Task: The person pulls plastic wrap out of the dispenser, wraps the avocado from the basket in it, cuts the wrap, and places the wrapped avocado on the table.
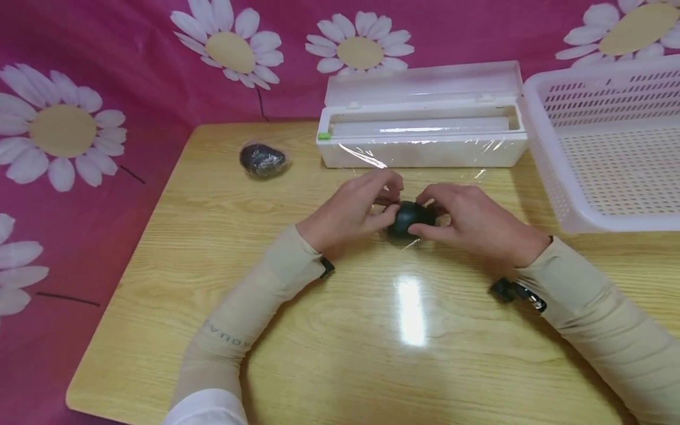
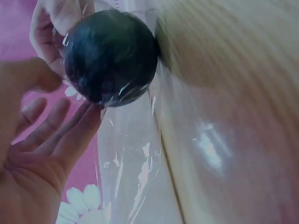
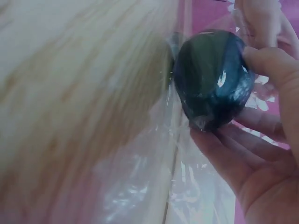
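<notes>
A dark green avocado (image 1: 408, 217) lies over the table in front of the wrap box, with clear cling film (image 2: 133, 172) about it. My left hand (image 1: 363, 203) holds its left end, thumb on the near side and fingers curled behind. At the other end my right hand (image 1: 464, 221) grips it, the thumb along the near side. In the right wrist view the right thumb (image 3: 264, 60) and fingers bracket the glossy avocado. From the box the film stretches down toward both hands.
A white cling film box (image 1: 425, 152) stands behind the hands, lid raised, its roll showing. To its right is a white slotted basket (image 1: 563, 200). Another film-wrapped avocado (image 1: 262, 159) lies at the back left of the wooden table (image 1: 175, 283). A pink flowered cloth (image 1: 143, 71) hangs behind.
</notes>
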The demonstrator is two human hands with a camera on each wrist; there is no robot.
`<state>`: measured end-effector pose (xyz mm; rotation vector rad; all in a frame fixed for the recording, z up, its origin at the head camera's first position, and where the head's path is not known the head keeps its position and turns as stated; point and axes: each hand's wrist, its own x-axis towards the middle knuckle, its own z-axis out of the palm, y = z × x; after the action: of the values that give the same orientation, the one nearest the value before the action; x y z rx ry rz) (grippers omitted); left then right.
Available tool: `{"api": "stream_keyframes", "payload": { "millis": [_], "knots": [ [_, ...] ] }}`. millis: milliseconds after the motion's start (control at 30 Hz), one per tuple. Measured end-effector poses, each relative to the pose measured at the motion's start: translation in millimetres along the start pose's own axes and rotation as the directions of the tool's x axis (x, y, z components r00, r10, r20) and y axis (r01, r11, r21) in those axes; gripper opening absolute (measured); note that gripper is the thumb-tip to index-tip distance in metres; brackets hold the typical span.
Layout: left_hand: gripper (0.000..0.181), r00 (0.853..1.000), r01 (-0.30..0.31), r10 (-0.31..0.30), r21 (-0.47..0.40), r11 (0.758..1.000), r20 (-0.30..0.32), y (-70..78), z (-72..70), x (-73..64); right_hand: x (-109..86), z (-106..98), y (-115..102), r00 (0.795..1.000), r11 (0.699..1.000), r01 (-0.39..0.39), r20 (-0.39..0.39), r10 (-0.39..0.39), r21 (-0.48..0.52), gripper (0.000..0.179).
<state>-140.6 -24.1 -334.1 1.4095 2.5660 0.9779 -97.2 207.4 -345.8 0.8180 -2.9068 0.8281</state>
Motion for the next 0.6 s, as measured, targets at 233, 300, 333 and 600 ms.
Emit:
{"api": "stream_keyframes", "payload": {
  "millis": [233, 300, 333, 600],
  "knots": [
    [0.074, 0.995, 0.051, -0.052, 0.021, 0.998, 0.090, 0.4, 2.2, -2.0, 2.2, -1.1, 0.7, 1.000, 0.998, -0.022, 0.010, 0.022, 0.059, 0.044],
    [0.089, 0.990, 0.059, -0.065, 0.046, 0.997, 0.124, 1.6, 1.9, -2.6, 2.8, -1.4, 1.1, 0.999, 0.995, -0.035, 0.024, 0.033, 0.094, 0.049],
    [0.093, 0.988, 0.063, -0.071, 0.059, 0.996, 0.140, 2.2, 1.9, -2.9, 2.9, -1.5, 1.4, 0.999, 0.993, -0.041, 0.026, 0.039, 0.107, 0.051],
    [0.067, 0.993, 0.042, -0.053, 0.102, 0.994, 0.106, -2.6, 6.0, -0.7, 1.4, -0.3, 2.8, 0.991, 0.962, -0.132, 0.037, 0.127, 0.237, 0.047]
  ]
}}
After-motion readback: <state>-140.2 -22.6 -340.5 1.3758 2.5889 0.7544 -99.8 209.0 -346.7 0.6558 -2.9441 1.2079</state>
